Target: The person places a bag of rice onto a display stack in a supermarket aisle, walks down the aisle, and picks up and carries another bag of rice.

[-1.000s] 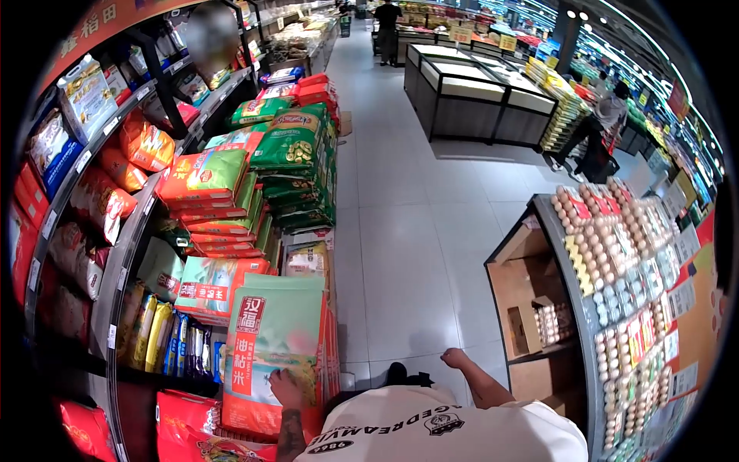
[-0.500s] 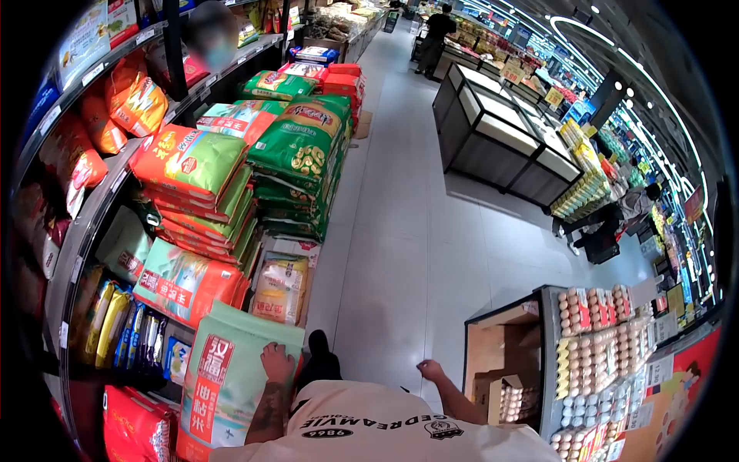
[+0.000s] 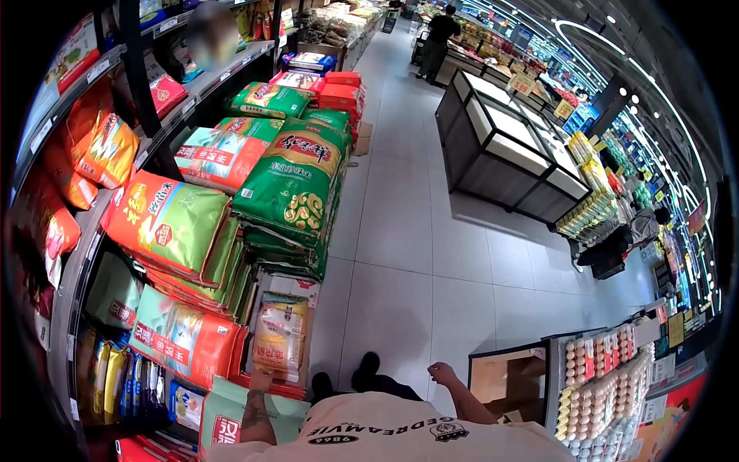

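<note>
My left hand (image 3: 262, 380) is over the far edge of a light-green rice bag (image 3: 223, 404), near a red edge of the stack. Its fingers bend down, mostly out of sight, and I cannot tell whether it touches the bag. Over the floor to the right hangs my right hand (image 3: 442, 374), fingers loosely bent and apart, holding nothing. Just beyond my left hand lies a yellow-and-white bag (image 3: 281, 331). A red-and-teal rice bag (image 3: 185, 339) tops the pile on its left.
Green rice sacks (image 3: 296, 173) and orange-green bags (image 3: 165, 223) are stacked along the left shelf (image 3: 92, 231). An egg display (image 3: 600, 362) stands at the right, a dark-framed counter (image 3: 508, 146) farther ahead. A person (image 3: 441, 38) stands in the distance; tiled floor (image 3: 392, 300) runs between.
My left hand has come off the face of the light-green bag and is lower in view, at its far edge. That bag has slid down the view. Both my shoes now show.
</note>
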The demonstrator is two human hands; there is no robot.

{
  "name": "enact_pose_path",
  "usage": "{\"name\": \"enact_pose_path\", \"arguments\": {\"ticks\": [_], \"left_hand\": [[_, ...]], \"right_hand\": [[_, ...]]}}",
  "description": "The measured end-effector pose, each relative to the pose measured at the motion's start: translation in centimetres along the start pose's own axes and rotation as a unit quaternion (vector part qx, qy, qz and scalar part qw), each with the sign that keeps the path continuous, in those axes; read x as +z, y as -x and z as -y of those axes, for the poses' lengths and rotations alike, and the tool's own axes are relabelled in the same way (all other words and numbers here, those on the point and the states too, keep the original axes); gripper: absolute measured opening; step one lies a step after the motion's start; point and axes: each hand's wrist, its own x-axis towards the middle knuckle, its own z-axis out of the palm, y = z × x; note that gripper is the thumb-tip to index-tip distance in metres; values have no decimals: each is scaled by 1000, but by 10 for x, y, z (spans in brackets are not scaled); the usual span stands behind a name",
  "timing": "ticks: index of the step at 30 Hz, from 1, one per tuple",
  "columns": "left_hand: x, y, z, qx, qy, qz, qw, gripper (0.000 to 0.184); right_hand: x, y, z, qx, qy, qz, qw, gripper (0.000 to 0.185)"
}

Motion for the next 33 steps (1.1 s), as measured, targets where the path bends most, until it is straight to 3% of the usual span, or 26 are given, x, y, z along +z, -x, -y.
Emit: {"name": "enact_pose_path", "arguments": {"ticks": [4,6,10,12,14,16,18,21,25,28,29,32,33], "left_hand": [[1,-5,-3,-72,-23,-11,997,34],[17,-12,-6,-24,-128,66,989,25],[68,-36,-27,307,-308,57,899,26],[86,-62,-74,157,-210,168,950,36],[102,-86,-134,-53,23,167,984,36],[70,-80,-239,-61,-55,125,989,36],[84,-106,-260,33,-82,25,996,36],[66,-125,-307,75,-16,49,996,37],[55,-160,-321,33,-3,106,994,33],[53,-198,-315,123,-166,167,964,35],[73,-235,-282,261,-324,198,888,36],[68,-267,-309,229,-299,186,907,34],[65,-285,-322,279,-329,206,878,32]], "right_hand": [[-9,-90,25,-63,43,25,997,34],[-24,-126,42,-77,20,10,997,34],[-64,-183,62,-66,-23,20,997,33],[-86,-210,63,-31,-39,39,998,36],[-102,-250,42,-61,-14,37,997,33],[-122,-278,22,-68,-3,37,997,31],[-141,-302,5,-28,-2,45,999,30],[-177,-306,14,70,-100,41,992,29],[-177,-330,5,87,-127,47,987,30],[-169,-331,12,119,-153,59,979,32],[-166,-331,15,130,-155,72,977,32],[-161,-334,27,171,-148,106,968,33],[-163,-338,31,181,-143,115,966,33]]}}
